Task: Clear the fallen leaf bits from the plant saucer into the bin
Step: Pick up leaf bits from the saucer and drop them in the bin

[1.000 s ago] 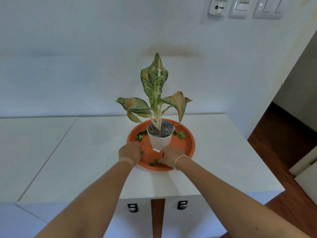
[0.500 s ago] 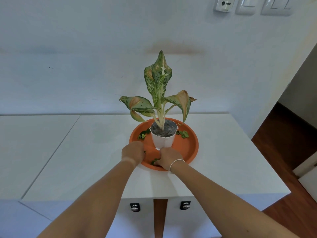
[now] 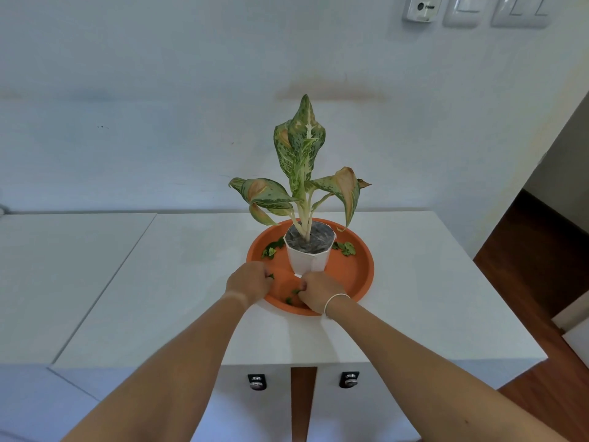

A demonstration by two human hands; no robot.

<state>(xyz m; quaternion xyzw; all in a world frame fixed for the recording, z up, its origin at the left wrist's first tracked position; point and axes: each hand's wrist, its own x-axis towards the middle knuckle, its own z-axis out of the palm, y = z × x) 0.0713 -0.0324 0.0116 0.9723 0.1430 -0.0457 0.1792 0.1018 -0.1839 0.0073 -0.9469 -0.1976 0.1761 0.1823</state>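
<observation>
Leaf bits lie scattered in an orange saucer (image 3: 353, 275) that sits on a white bench (image 3: 178, 282), with a white pot (image 3: 310, 258) standing upright in its middle. The pot holds a plant (image 3: 301, 173) with speckled green leaves, some browned at the tips.

Both hands are at the saucer's near rim. The left hand (image 3: 250, 282) rests over the left edge with its fingers (image 3: 266, 277) curled together, and a small green bit (image 3: 271, 276) shows pinched at their tips. The right hand (image 3: 320, 291) sits just beside the foot of the pot, its fingers (image 3: 304, 285) bunched and closed on a leaf bit (image 3: 295, 291). A thin white band (image 3: 334, 302) circles the right wrist.

More leaf bits remain in the saucer: one loose piece (image 3: 289, 301) near the front rim between the hands, a cluster (image 3: 271, 250) at the back left beside the pot, and another cluster (image 3: 345, 248) at the back right, also close to the pot.

The bench stands against a white wall (image 3: 159, 106), which carries switch plates (image 3: 478, 9) at the top right. Two black fittings (image 3: 256, 381) show on the bench front below the arms. Dark wood floor (image 3: 535, 250) lies to the right. The bin is out of view.
</observation>
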